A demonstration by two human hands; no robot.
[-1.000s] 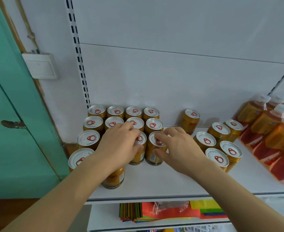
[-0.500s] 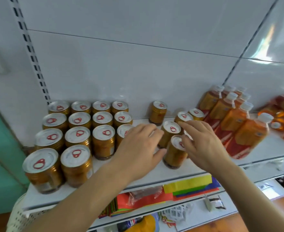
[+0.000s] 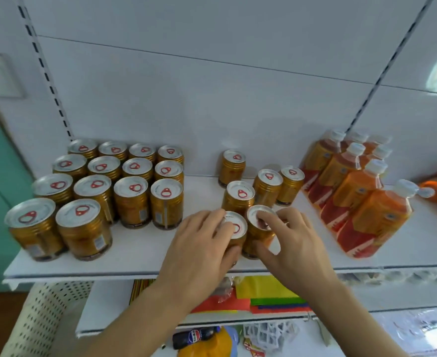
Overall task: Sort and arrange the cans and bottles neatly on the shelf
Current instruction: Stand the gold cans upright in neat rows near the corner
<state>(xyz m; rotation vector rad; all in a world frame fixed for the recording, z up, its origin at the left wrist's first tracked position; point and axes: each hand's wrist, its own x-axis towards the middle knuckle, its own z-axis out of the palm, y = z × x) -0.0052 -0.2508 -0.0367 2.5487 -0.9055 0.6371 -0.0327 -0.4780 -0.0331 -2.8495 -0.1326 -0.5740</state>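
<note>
On the white shelf [image 3: 140,264], both hands [image 3: 199,253] [image 3: 293,249] each grip 1 can [image 3: 234,229] [image 3: 258,231].

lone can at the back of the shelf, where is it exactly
In the head view the lone can stands against the back wall near mid-shelf, in the gap between the can block on the left and the bottles on the right.

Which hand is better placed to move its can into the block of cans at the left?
Left hand: it grips the can nearer the block of cans. The right hand holds the farther one.
</note>
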